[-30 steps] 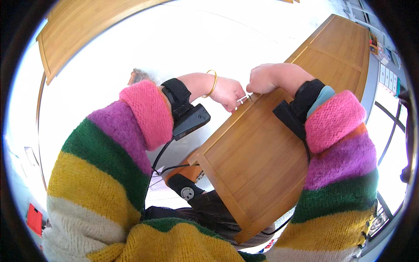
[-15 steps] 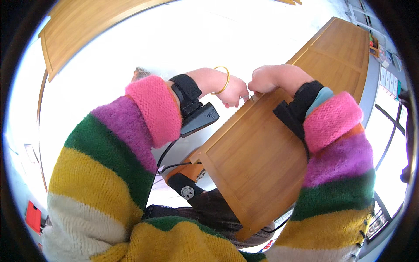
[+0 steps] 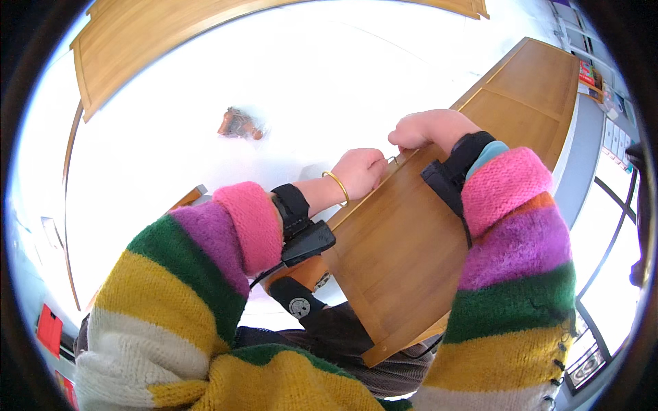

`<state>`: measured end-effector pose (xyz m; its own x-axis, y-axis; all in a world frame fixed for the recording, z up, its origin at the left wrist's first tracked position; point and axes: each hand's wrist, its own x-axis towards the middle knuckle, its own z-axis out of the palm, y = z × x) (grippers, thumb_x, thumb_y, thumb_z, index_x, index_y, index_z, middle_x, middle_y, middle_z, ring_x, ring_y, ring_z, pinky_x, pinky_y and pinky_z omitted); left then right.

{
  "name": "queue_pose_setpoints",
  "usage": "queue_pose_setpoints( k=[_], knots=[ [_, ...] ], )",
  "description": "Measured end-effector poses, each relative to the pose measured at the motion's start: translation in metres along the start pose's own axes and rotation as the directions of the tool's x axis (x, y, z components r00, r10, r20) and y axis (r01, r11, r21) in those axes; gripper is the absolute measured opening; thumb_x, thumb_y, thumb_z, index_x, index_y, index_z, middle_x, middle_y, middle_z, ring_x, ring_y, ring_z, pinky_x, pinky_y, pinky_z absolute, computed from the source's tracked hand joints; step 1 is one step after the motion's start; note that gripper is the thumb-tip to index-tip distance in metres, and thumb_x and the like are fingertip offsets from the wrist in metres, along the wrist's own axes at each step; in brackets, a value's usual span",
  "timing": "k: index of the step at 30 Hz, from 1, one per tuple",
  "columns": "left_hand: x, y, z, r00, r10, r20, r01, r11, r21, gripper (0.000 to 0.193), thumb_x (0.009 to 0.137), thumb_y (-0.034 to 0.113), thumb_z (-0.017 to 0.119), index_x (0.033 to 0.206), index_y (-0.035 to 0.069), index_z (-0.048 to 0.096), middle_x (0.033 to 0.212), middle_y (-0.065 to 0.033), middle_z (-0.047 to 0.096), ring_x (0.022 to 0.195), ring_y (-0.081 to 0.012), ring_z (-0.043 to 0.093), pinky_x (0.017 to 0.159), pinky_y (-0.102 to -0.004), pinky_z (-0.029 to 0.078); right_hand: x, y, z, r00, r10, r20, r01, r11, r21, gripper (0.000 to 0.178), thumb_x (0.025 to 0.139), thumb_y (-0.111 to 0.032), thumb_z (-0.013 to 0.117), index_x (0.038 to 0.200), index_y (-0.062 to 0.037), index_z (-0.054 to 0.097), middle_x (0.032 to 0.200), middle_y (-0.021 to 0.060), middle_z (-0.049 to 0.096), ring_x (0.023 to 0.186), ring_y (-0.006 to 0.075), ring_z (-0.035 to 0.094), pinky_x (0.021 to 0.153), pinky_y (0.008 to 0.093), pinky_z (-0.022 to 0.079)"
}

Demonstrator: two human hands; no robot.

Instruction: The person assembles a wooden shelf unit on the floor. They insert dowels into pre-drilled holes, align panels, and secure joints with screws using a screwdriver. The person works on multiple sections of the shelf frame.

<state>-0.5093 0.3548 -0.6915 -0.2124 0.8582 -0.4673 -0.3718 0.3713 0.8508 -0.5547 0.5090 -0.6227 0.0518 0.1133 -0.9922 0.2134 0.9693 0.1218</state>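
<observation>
A long brown wooden panel (image 3: 404, 233) with a framed face slants from my knees up toward the far right. At its left edge, between my two hands, sticks out a thin bent metal rod that looks like a hex key (image 3: 393, 160). My left hand (image 3: 360, 168), with a gold bangle on the wrist, is closed beside that edge, its fingertips at the hex key. Just beyond, my right hand (image 3: 416, 130) is curled over the same edge, its fingertips partly hidden. Both wrists wear black straps, the left with a black box (image 3: 310, 243).
A clear plastic bag with brown pieces (image 3: 241, 125) lies on the bright white floor, left of my hands. Another wooden piece (image 3: 137, 44) stands at the far left. A cable and my shoe (image 3: 301, 274) are by the panel's near end. Shelves line the far right.
My left hand has come nearer and lower along the panel's edge. The right hand stays at the edge. The plastic bag, earlier mostly behind my left sleeve, now shows fully.
</observation>
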Motion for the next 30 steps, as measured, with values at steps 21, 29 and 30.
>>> queue_pose_setpoints(
  k=[21, 29, 30],
  knots=[
    [0.01, -0.021, -0.044, 0.985, -0.163, -0.053, 0.153, 0.976, -0.157, 0.023, 0.091, 0.021, 0.035, 0.084, 0.003, 0.048, 0.069, -0.0086, 0.061, 0.062, -0.0144, 0.059, 0.055, -0.0314, 0.046, 0.02, 0.009, 0.009, 0.995, 0.068, -0.067, -0.06, 0.992, 0.115, 0.04, 0.082, -0.035, 0.038, 0.093, -0.0108, 0.067, 0.102, 0.0103, 0.064, 0.093, 0.0259, 0.057, 0.081, 0.0392, 0.042],
    [-0.021, -0.007, -0.08, 0.984, 0.134, -0.121, -0.094, 0.953, 0.287, 0.02, 0.091, 0.021, 0.039, 0.087, 0.006, 0.051, 0.064, -0.0064, 0.054, 0.062, -0.0196, 0.054, 0.06, -0.0354, 0.042, 0.03, 0.014, 0.021, 0.972, 0.073, -0.223, -0.042, 0.989, 0.142, 0.039, 0.073, -0.042, 0.061, 0.096, -0.0117, 0.067, 0.093, 0.0118, 0.066, 0.088, 0.0271, 0.061, 0.078, 0.0351, 0.047],
    [-0.025, -0.005, -0.09, 0.986, 0.11, -0.125, -0.071, 0.957, 0.282, 0.02, 0.09, 0.021, 0.039, 0.087, 0.006, 0.052, 0.068, -0.0098, 0.055, 0.066, -0.0236, 0.054, 0.062, -0.0372, 0.043, 0.037, 0.01, 0.018, 0.982, 0.105, -0.158, -0.076, 0.981, 0.178, 0.041, 0.072, -0.042, 0.063, 0.098, -0.0115, 0.066, 0.096, 0.0121, 0.066, 0.091, 0.0273, 0.061, 0.08, 0.0353, 0.047]
  ],
)
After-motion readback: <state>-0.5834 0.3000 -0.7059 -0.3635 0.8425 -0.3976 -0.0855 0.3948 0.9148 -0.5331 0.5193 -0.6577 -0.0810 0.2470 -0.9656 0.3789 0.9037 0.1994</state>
